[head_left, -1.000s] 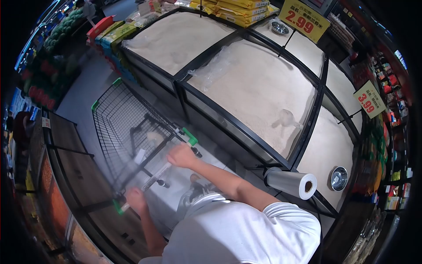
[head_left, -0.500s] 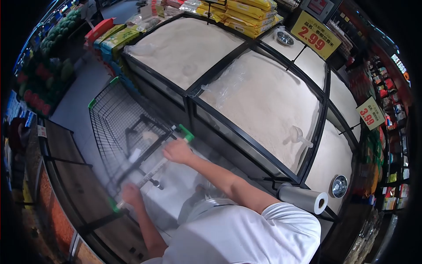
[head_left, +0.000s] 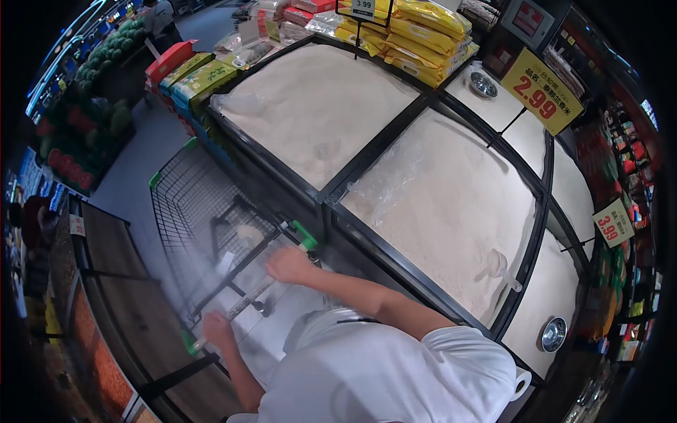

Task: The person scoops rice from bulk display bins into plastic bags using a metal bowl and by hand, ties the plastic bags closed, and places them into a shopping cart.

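Note:
A black wire shopping cart (head_left: 185, 211) with green corner pieces stands in front of me. Its handlebar (head_left: 245, 302) runs slantwise between my hands. My left hand (head_left: 218, 329) is closed around the bar near its lower green end. Near the other green end, my right hand (head_left: 288, 266) is wrapped around the same bar. A small pale rounded item (head_left: 249, 236) and a white piece (head_left: 226, 263) show through the cart's frame; I cannot make out what they are.
Black-framed bins of white rice (head_left: 437, 190) line the right side, one with a scoop (head_left: 502, 271). A metal bowl (head_left: 553, 333) lies in another bin. Yellow bags (head_left: 427, 39) are stacked behind. On the left are dark bins (head_left: 134, 303). A person (head_left: 161, 21) stands far back.
The view has shifted, so the rice bins and signs sit lower and farther right. More of the plastic roll is hidden behind my shoulder. Both hands keep their hold on the handlebar.

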Demonstrator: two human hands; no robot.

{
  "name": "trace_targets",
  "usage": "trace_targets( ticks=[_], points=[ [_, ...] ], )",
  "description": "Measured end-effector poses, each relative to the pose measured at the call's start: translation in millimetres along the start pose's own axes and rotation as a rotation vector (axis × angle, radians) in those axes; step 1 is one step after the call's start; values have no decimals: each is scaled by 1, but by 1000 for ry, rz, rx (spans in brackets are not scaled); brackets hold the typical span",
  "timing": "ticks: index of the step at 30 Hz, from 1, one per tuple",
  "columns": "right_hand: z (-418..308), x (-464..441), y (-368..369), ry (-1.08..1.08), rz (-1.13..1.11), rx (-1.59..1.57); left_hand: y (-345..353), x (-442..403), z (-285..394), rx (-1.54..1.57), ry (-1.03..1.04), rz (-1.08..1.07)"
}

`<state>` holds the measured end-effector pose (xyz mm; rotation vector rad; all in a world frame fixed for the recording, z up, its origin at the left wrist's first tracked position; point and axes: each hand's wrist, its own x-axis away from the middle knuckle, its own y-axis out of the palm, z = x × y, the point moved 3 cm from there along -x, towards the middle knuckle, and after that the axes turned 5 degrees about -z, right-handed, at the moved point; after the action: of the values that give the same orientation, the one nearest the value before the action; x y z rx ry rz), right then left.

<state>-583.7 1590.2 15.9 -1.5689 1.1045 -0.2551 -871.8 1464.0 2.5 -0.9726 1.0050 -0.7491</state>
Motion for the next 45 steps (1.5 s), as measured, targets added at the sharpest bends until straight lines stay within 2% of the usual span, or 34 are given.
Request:
trace_targets(
  ticks=[5, 22, 33, 45],
  points=[
    [19, -30, 9, -52, 69, 26, 15, -26, 6, -109, -60, -74],
    [58, -135, 50, -26, 49, -2, 66, -127, -20, -176, -36, -40],
    [79, -221, 87, -29, 72, -38, 90, -213, -35, -68, -49, -158],
    [89, -306, 111, -2, 86, -35, 102, -298, -54, -65, 1, -128]
  ],
)
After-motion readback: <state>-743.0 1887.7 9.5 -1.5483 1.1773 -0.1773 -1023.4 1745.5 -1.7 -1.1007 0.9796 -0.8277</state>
